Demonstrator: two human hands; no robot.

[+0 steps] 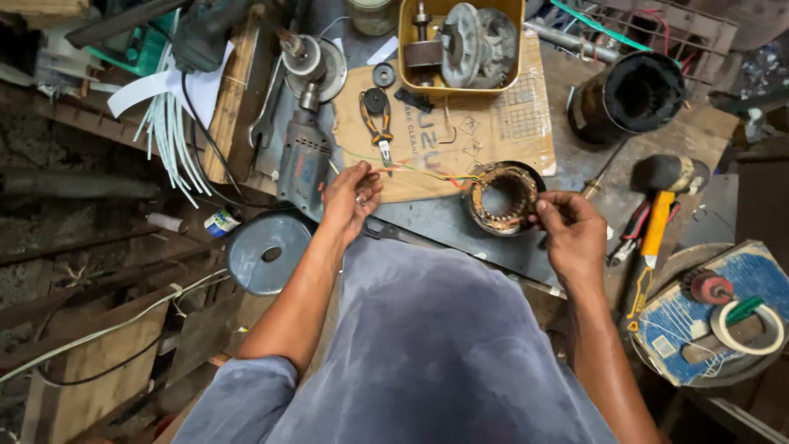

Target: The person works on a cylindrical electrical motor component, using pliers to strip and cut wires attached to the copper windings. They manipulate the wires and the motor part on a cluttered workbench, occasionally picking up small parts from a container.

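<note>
Copper-wound stator ring (502, 197) lies near the workbench's (444, 222) front edge, on a cardboard sheet's (493, 131) corner. Right hand (573, 233) pinches its rim; left hand (349, 197) pinches thin coloured wires (411, 170) running from it. Pliers (377, 123) lie behind, an electric drill (302, 156) leftward, a yellow-handled mallet (662, 205) toward the right edge.

A cluttered motor-repair workshop: a wound stator (503, 197) sits on the scarred metal bench (436, 222), with an electric drill (302, 160), pliers (377, 123), a rubber mallet (662, 201) and a yellow tray of motor parts (460, 41) around it
</note>
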